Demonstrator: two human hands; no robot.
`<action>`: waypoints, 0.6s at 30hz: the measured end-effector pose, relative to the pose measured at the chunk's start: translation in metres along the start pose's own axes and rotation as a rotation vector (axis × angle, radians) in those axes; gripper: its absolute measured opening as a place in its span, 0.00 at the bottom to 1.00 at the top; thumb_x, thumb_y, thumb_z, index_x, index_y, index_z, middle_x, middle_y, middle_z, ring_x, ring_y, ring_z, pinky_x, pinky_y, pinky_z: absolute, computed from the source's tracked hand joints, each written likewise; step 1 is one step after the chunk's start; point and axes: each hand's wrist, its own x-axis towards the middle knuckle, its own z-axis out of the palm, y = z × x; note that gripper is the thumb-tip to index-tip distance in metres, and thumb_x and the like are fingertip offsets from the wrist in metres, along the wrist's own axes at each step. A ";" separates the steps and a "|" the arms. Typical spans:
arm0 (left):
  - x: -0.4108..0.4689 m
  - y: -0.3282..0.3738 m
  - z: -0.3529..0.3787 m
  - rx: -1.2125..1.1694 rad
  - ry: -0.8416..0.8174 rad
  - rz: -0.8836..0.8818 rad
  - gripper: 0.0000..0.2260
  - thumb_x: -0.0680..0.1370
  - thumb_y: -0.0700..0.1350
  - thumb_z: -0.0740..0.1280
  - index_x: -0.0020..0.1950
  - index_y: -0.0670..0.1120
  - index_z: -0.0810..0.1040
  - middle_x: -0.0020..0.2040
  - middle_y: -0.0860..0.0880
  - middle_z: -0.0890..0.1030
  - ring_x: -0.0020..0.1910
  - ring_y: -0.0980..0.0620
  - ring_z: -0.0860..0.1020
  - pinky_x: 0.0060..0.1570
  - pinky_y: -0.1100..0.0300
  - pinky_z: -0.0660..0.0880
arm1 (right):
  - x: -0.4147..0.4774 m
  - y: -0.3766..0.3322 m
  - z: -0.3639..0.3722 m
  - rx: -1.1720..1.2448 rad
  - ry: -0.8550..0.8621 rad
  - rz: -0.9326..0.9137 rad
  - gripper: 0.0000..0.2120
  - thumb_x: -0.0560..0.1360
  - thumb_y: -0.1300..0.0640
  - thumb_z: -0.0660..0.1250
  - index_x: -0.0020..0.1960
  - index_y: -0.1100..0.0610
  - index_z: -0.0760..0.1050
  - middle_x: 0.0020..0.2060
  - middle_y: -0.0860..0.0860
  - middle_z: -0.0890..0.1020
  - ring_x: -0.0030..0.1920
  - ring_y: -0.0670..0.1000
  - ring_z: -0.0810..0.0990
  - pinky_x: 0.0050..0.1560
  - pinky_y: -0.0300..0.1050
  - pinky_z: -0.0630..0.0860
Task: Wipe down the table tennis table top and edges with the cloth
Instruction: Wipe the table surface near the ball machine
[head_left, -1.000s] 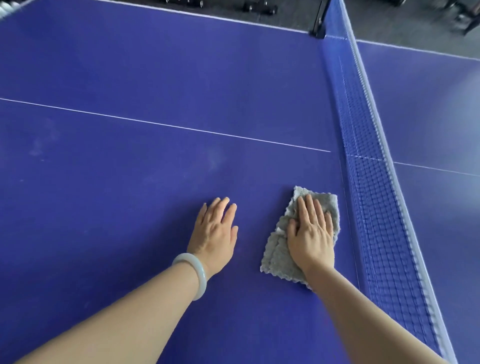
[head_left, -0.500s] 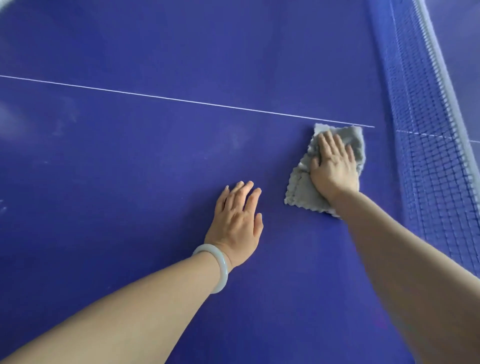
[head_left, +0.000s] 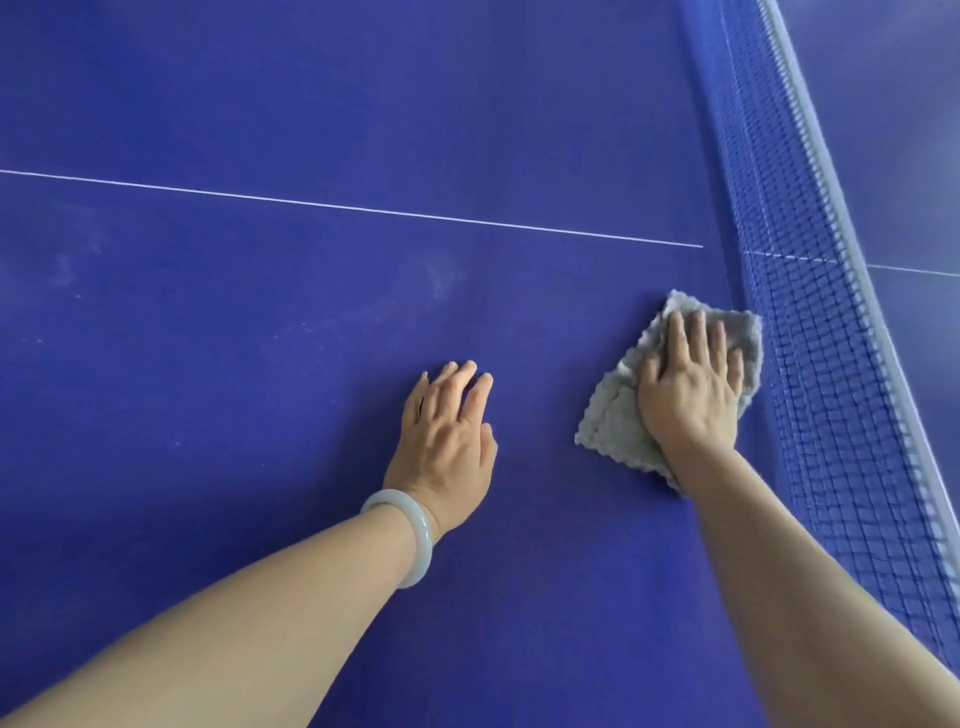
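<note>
The blue table tennis table top (head_left: 260, 364) fills the view. A grey folded cloth (head_left: 615, 415) lies flat on it close to the net. My right hand (head_left: 688, 389) presses on the cloth with straight fingers, covering most of it. My left hand (head_left: 447, 441) rests flat on the bare table to the left of the cloth, fingers straight, a pale bangle on its wrist. The cloth's right edge almost touches the foot of the net.
The blue net (head_left: 810, 364) with its white top band runs along the right side, from the top to the lower right. A thin white centre line (head_left: 363, 209) crosses the table beyond the hands. Faint dusty smears (head_left: 436, 280) show left of the cloth.
My right hand has slid the cloth back from the white centre line toward me, along the net. My left hand stays flat on the table.
</note>
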 end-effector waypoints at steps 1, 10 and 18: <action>0.000 -0.001 0.001 0.002 0.001 0.001 0.23 0.79 0.46 0.60 0.75 0.44 0.66 0.75 0.45 0.66 0.75 0.44 0.62 0.76 0.45 0.56 | 0.016 -0.007 0.001 0.015 -0.011 0.033 0.29 0.82 0.50 0.51 0.81 0.52 0.51 0.81 0.49 0.49 0.81 0.52 0.45 0.79 0.55 0.41; 0.001 -0.006 0.001 -0.036 0.006 0.008 0.22 0.81 0.46 0.58 0.76 0.45 0.64 0.76 0.46 0.63 0.76 0.46 0.58 0.77 0.47 0.51 | -0.174 0.005 0.021 0.035 0.027 -0.097 0.31 0.80 0.45 0.45 0.81 0.55 0.55 0.80 0.50 0.55 0.81 0.52 0.48 0.80 0.53 0.43; -0.002 -0.011 -0.032 -0.368 -0.177 0.012 0.20 0.83 0.44 0.59 0.76 0.44 0.66 0.78 0.47 0.61 0.77 0.48 0.56 0.76 0.54 0.48 | -0.263 0.018 0.030 -0.053 0.062 0.301 0.31 0.81 0.45 0.40 0.81 0.55 0.42 0.80 0.49 0.41 0.80 0.51 0.38 0.78 0.55 0.36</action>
